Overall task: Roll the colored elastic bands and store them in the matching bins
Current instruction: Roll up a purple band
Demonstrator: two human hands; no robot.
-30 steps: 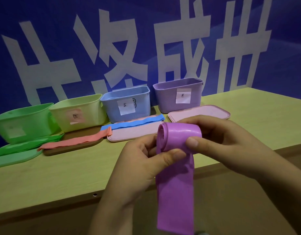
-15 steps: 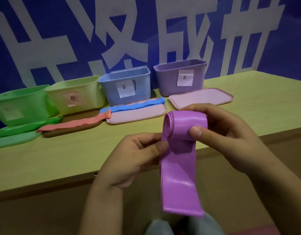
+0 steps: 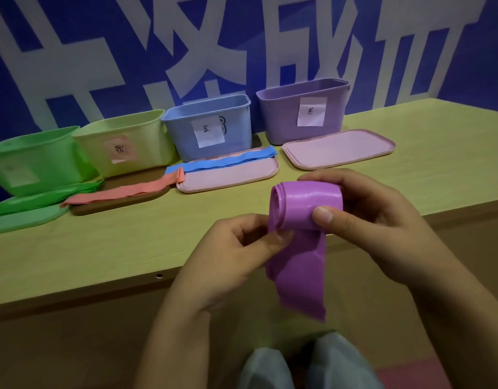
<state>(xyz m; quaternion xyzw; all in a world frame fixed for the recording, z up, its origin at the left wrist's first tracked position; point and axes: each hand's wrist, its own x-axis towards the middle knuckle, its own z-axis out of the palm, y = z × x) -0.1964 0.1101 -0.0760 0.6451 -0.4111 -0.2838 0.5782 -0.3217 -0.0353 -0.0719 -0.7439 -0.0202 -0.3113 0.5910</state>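
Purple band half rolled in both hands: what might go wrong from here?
1. The roll looks loose at its open end; if the right hand's grip eases, it may spring open.
2. The tail hangs past the table edge and the left hand only pinches it, so it may wind crooked.

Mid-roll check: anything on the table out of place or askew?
One oddity: the salmon band lies before the yellow-green bin, no bin matching its colour. Blue band overhangs its pink lid. Both hands hold the purple band.
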